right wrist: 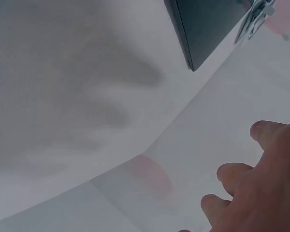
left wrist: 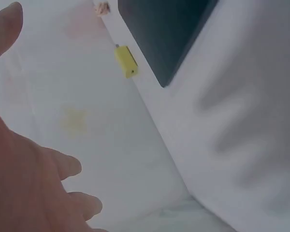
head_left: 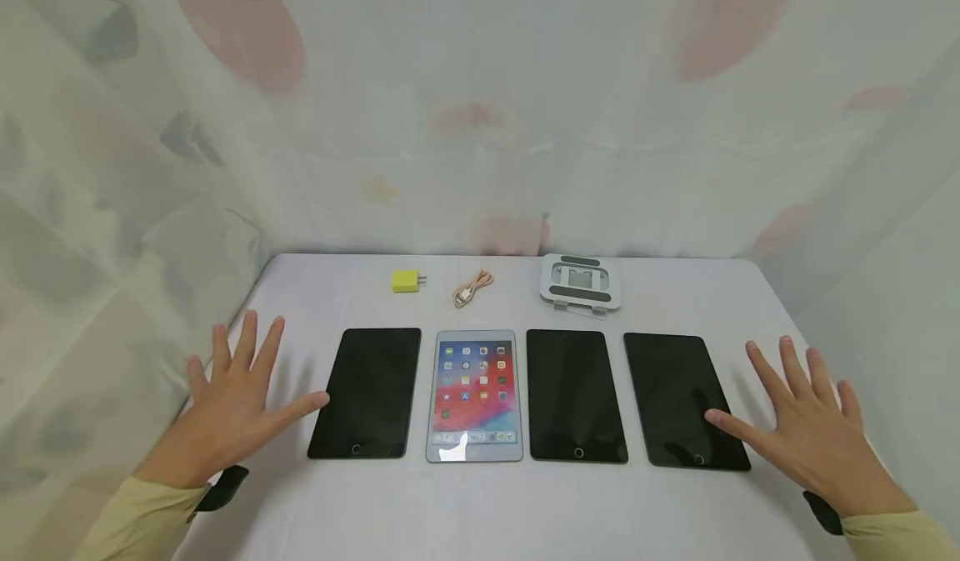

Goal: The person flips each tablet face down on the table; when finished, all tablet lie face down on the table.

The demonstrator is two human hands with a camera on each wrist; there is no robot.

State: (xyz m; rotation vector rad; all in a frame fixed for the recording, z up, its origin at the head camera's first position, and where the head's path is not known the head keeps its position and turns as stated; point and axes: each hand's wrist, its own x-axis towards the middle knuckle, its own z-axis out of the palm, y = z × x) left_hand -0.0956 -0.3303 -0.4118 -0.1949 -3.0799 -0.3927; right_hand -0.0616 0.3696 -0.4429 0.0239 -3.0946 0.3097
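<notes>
Both hands are spread above the table's two sides, holding nothing. My left hand [head_left: 228,411] is nearest the leftmost black tablet [head_left: 366,393]; in the head view its thumb tip overlaps that tablet's left edge. Beside it lies a white-framed tablet [head_left: 475,394] with a lit home screen of app icons. Two more dark-screened tablets follow to the right, an inner black tablet [head_left: 574,394] and the rightmost black tablet [head_left: 684,398]. My right hand [head_left: 813,432] hovers by the rightmost one, thumb over its right edge. Shadows of the fingers fall on the cloth in both wrist views.
Behind the tablets lie a yellow charger plug [head_left: 406,281], a bundled pale cable [head_left: 472,288] and a folded grey-white stand [head_left: 581,283]. The table [head_left: 480,511] has a white cover. Patterned curtains [head_left: 480,127] hang at the back and sides.
</notes>
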